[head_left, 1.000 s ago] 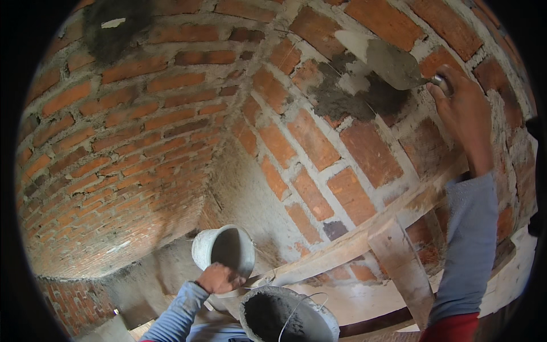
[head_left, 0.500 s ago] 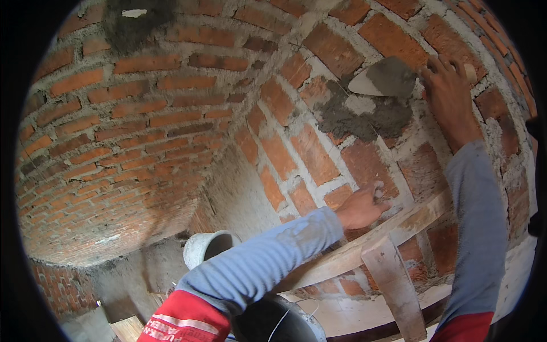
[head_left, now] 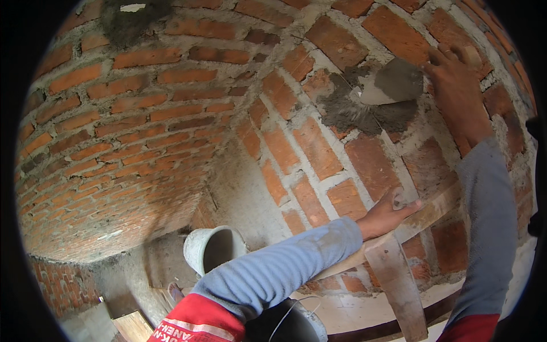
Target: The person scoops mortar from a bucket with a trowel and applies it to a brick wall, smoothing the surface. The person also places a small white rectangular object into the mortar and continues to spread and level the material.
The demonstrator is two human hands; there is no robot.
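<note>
Red brick wall (head_left: pixel 142 114) curved all around. At two o'clock the right hand (head_left: pixel 456 91) gripped a trowel (head_left: pixel 390 85) against wet mortar (head_left: pixel 356 114). At four o'clock the left hand (head_left: pixel 387 214) lay curled on a wooden plank (head_left: pixel 421 214). Mortar could drop if the trowel tipped.

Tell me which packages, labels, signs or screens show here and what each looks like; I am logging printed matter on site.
Packages, signs, screens: none in view.
Printed band: on the red sleeve cuff of the left arm, bottom centre; a white strip with small lettering, partly cut off by the frame edge.
White bucket, left of that arm: plain, no label visible.
</note>
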